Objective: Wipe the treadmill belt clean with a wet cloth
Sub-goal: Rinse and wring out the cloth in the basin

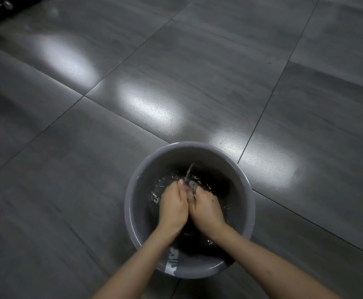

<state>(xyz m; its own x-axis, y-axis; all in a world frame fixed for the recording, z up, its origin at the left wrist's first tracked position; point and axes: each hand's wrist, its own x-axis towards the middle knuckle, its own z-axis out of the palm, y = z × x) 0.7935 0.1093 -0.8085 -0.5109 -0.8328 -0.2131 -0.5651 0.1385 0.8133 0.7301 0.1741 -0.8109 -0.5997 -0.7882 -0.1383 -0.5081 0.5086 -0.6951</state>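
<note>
So far: only the wetting stage, I'd judge; no wiping begun.
Cloth (191,188): bunched between both hands, low in the grey basin (189,145) on the tiled floor (176,72).
Left hand (173,207): fingers curled round the cloth, squeezing.
Right hand (206,209): curled round it too, pressed against the left.
Water (219,186): splashing, one jet squirting up.
Left to do: wring out, reach the treadmill belt (not in sight), wipe it.

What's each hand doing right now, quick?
Left hand: fingers curled round the cloth, over the water in the basin.
Right hand: grips the same cloth.
</note>
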